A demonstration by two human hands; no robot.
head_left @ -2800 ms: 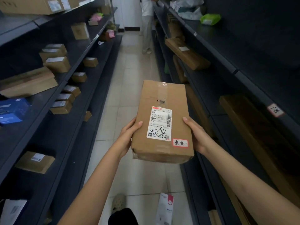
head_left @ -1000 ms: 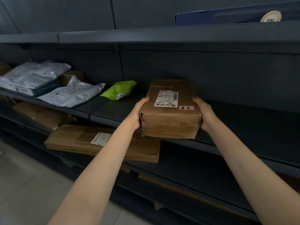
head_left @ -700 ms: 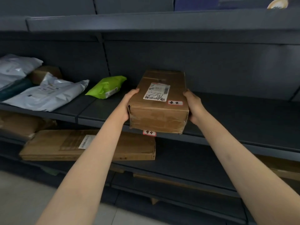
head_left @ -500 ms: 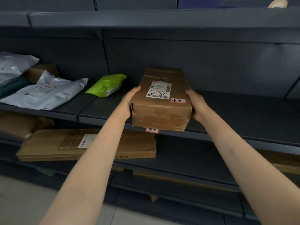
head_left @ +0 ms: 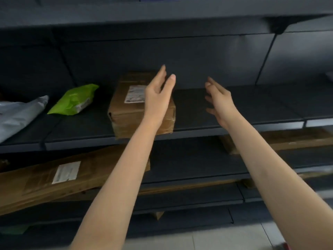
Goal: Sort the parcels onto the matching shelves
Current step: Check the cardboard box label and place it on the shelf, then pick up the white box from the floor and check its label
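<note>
A brown cardboard parcel point(head_left: 128, 109) with a white shipping label lies on the dark shelf point(head_left: 225, 112), its front edge at the shelf's lip. My left hand point(head_left: 158, 94) hovers in front of the parcel's right side, fingers spread, holding nothing; whether it touches the box is unclear. My right hand point(head_left: 219, 101) is open over the bare shelf to the right of the parcel, apart from it.
A green soft pouch point(head_left: 73, 101) and a grey mailer bag point(head_left: 18, 114) lie left of the parcel on the same shelf. A long flat carton point(head_left: 54, 177) sits on the shelf below, another carton point(head_left: 288, 139) at the lower right. An upper shelf overhangs.
Both hands have let go of the cardboard parcel, which now rests on the shelf. The hands have opened and shifted right, and the view has swung rightward.
</note>
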